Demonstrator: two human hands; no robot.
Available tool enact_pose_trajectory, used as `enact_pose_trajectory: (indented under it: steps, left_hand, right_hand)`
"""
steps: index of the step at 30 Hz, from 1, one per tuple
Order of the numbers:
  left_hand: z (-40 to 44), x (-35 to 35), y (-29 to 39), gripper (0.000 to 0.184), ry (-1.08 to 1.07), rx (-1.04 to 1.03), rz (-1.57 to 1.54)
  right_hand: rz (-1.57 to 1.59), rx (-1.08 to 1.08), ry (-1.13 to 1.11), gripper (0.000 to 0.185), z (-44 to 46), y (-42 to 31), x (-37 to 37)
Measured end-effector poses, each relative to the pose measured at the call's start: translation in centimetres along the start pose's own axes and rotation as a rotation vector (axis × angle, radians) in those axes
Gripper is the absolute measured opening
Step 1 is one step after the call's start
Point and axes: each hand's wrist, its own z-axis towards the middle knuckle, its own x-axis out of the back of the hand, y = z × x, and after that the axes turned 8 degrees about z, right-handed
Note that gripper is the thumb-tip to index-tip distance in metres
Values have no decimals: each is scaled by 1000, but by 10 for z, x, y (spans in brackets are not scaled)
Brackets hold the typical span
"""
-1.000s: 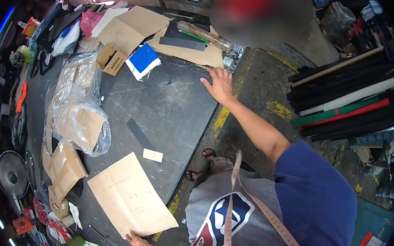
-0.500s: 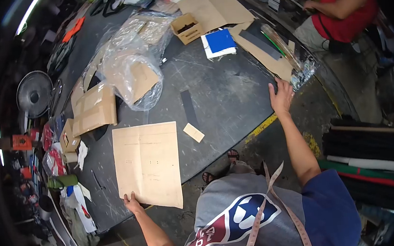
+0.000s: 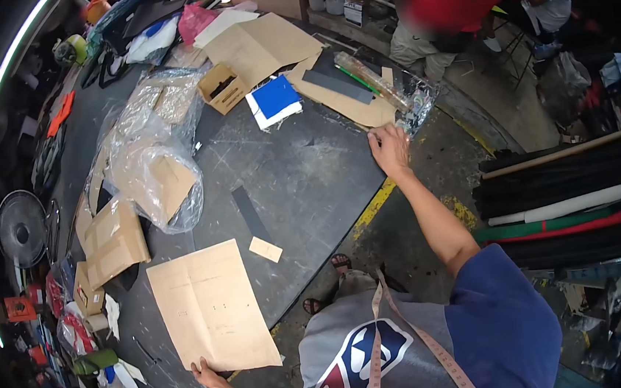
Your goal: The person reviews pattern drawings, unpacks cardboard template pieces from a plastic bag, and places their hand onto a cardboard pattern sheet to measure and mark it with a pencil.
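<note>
"Start at the left. Any writing?"

"I see one round fan, then one taped carton; I can't read a word on either. One clear plastic wrap lies crumpled beyond."

"And the left hand?"

"My head view has the left hand closed on the near left corner of one brown sheet. The sheet lies at the near edge of the black table, one corner past it. It's plain and creased down the middle, with faint lines and small dark marks, too fine for me to read."

"Further right?"

"One dark strip, one small tan card at its near end, one blue square on white cloth. Then one grey-and-blue shirt; its printed letters are cut off. One measuring tape hangs over it, figures too small."

"The right hand?"

"The right hand rests at the table's edge, thumb apart; I can't tell whether it grips. Farthest right, one green roll and one white roll."
</note>
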Motion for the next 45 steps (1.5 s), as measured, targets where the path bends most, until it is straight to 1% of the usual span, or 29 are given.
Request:
enact_pose_trajectory:
  steps: [1,4,5,8,9,12,13,15,17,19,20,21,23,25,27,28,29,30,31,32,33,34,36,37,38,39,41,43,45]
  left_hand:
    - [-1,2,-1,66,-9,1,-4]
    - [1,-6,2,65,18,-39,56]
    - [-4,-10,6,65,22,-11,35]
    - [-10,-10,10,65,52,45,2]
    - [-5,-10,8,65,35,20,2]
    - [10,1,-10,64,25,-12,10]
    - [13,1,-14,64,14,-31,-4]
    - [12,4,-17,63,5,-45,-16]
    - [8,-1,-12,63,5,-20,-21]
    - [-1,-1,-9,64,35,-30,14]
    - [1,0,-10,64,61,-64,49]
    - [-2,0,-5,65,82,-45,73]
    - [-8,-3,0,65,108,-14,91]
    - [-3,-5,-5,65,61,-44,22]
    - [-2,-5,-13,66,60,-47,68]
    - [-6,-9,-7,65,72,-27,163]
    - [-19,-13,7,65,138,-14,300]
    - [-2,-8,-11,66,137,-4,341]
    - [-17,-13,5,65,134,39,309]
    - [-21,-16,9,64,162,23,304]
    - [-26,-15,11,64,166,-6,246]
    - [-28,-17,15,63,154,-55,195]
    - [-36,-17,25,61,173,-51,184]
    - [-36,-17,28,59,156,-54,164]
    - [-32,-15,27,59,166,-51,161]
    - [-27,-13,23,55,116,-26,106]
    - [-19,-4,13,47,9,28,0]
    - [-17,3,13,43,-44,58,-70]
    - [-12,10,23,37,-158,98,-209]
  right_hand:
    - [-6,-1,7,35,10,4,2]
    - [55,204,228,43,62,19,1]
    - [45,212,249,43,77,20,9]
    - [-155,241,314,45,103,10,11]
    - [-150,246,311,45,109,9,10]
    - [-344,282,145,43,127,13,14]
    - [-340,294,131,43,133,13,14]
    - [-410,272,99,35,141,12,17]
    - [-428,326,95,32,148,16,19]
    - [-403,362,77,37,154,17,21]
    - [-405,335,25,35,156,13,21]
    - [-414,303,-22,34,158,11,23]
    - [-393,366,-8,37,160,14,27]
    - [-400,340,-52,36,164,13,35]
    - [-252,372,11,28,179,37,26]
    - [-279,302,45,27,172,26,32]
    - [-239,195,23,32,183,32,24]
    - [-147,236,10,39,189,42,22]
    - [-32,182,-64,42,187,35,28]
    - [157,196,-61,42,203,59,11]
    - [521,124,-66,41,217,80,-14]
    - [673,54,-238,35,215,80,-20]
    - [1084,-20,-230,26,176,57,-53]
    - [1091,-12,-247,26,144,54,-44]
    - [1132,-60,-321,23,94,10,-33]
    - [1167,-112,-391,20,53,-65,-41]
    - [1198,-50,-564,25,-2,-102,-51]
    - [1097,-120,-683,31,-62,-156,-39]
    - [1109,-34,-772,33,-110,-174,-54]
